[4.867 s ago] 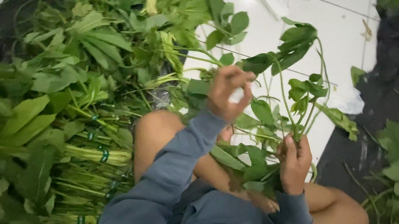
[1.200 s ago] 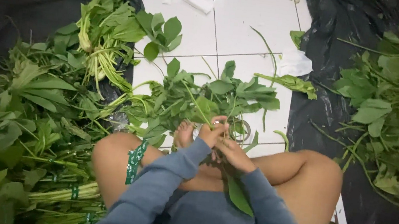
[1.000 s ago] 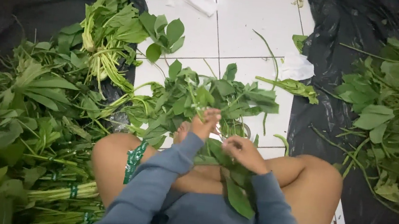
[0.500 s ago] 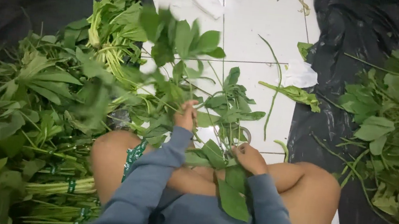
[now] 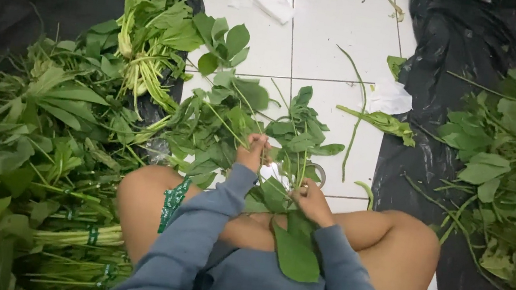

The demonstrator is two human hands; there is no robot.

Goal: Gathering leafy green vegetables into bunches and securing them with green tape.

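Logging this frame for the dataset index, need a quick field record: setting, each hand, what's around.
setting: white tiled floor, person seated cross-legged
left hand: grips thin green stems of a leafy green bunch, raised in front
right hand: pinches the stems lower down, by the knees
left side: heap of leafy greens on black plastic sheet; tied bundles with green bands
right side: loose greens on black plastic sheet
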